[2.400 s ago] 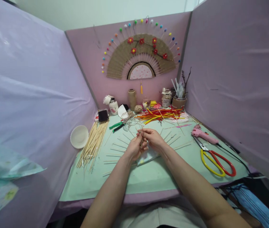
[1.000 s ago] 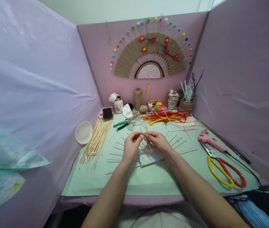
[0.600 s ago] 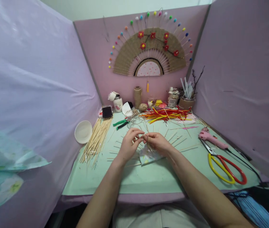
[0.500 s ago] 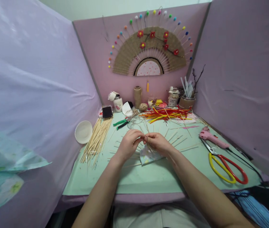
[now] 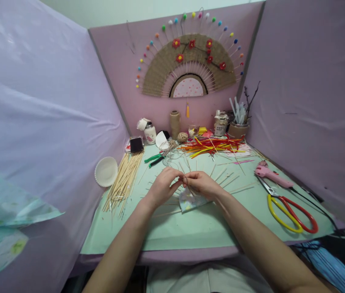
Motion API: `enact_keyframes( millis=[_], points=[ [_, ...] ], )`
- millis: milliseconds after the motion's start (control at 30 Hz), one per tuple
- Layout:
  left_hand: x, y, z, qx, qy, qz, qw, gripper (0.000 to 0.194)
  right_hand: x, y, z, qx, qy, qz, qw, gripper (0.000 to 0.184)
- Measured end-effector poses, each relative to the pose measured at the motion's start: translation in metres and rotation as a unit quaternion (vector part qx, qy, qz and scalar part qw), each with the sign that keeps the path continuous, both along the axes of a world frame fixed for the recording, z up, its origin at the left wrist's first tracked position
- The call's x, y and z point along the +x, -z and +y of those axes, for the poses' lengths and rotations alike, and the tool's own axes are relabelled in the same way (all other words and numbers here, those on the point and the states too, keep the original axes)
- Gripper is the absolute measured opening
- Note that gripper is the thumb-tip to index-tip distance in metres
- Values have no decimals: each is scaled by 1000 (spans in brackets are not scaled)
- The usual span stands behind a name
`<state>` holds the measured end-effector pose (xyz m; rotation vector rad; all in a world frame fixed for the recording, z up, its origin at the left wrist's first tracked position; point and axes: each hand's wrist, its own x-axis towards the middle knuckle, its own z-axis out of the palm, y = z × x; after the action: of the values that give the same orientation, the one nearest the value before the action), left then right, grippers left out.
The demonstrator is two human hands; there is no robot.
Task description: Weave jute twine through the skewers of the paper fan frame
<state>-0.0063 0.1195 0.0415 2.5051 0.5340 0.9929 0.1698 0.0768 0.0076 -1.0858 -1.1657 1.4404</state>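
Observation:
My left hand (image 5: 162,188) and my right hand (image 5: 202,184) meet fingertip to fingertip over the middle of the green mat (image 5: 191,224). Both pinch a thin piece of twine (image 5: 185,179) that forms a small loop between them. Under the hands lies a small patterned paper half-disc (image 5: 191,201) with thin bamboo sticks (image 5: 225,178) fanned out around it. The twine trails back toward a twine ball (image 5: 182,137) at the rear.
A bundle of bamboo skewers (image 5: 125,180) and a white paper plate (image 5: 106,171) lie left. Green pliers (image 5: 156,159) and coloured strips (image 5: 212,147) sit behind. A pink glue gun (image 5: 270,173) and yellow-red scissors (image 5: 291,206) lie right. A finished fan (image 5: 189,65) hangs on the back wall.
The hands have stayed pinched together on the twine and dropped slightly lower toward the paper half-disc. The view has shifted a little.

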Motion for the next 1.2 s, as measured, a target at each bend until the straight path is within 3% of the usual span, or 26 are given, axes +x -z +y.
enact_keyframes(
  millis=[67, 133, 200, 300, 367, 433, 533, 600, 767, 967, 1200],
  points=[
    [2, 4, -3, -39, -55, -57, 996, 12, -1, 1, 0, 9, 17, -6, 1000, 39],
    [6, 9, -7, -137, -115, -120, 977, 16, -3, 0, 0, 42, 62, -29, 997, 34],
    [12, 14, -11, -287, -137, -171, 933, 20, -6, -1, 0, 112, 134, -84, 981, 24],
    [22, 21, -18, -475, -126, -237, 838, 26, -9, -2, -2, 207, 233, -159, 937, 11],
    [28, 23, -21, -548, -113, -270, 783, 31, -11, -1, -2, 219, 262, -154, 927, 14],
    [34, 25, -23, -564, -113, -318, 754, 34, -14, 1, -1, 189, 261, -98, 942, 19],
    [41, 27, -23, -524, -123, -386, 749, 37, -16, 5, 3, 113, 210, 36, 970, 27],
    [44, 27, -23, -524, -92, -391, 751, 38, -16, 8, 6, 83, 185, 94, 975, 31],
    [49, 26, -23, -562, -16, -368, 741, 44, -14, 13, 8, 61, 159, 126, 977, 34],
    [56, 35, -25, -563, -28, -380, 733, 49, -22, 16, 8, 34, 145, 170, 974, 36],
    [57, 38, -25, -514, -80, -311, 795, 46, -30, 9, 6, 7, 179, 200, 963, 40]
  ],
)
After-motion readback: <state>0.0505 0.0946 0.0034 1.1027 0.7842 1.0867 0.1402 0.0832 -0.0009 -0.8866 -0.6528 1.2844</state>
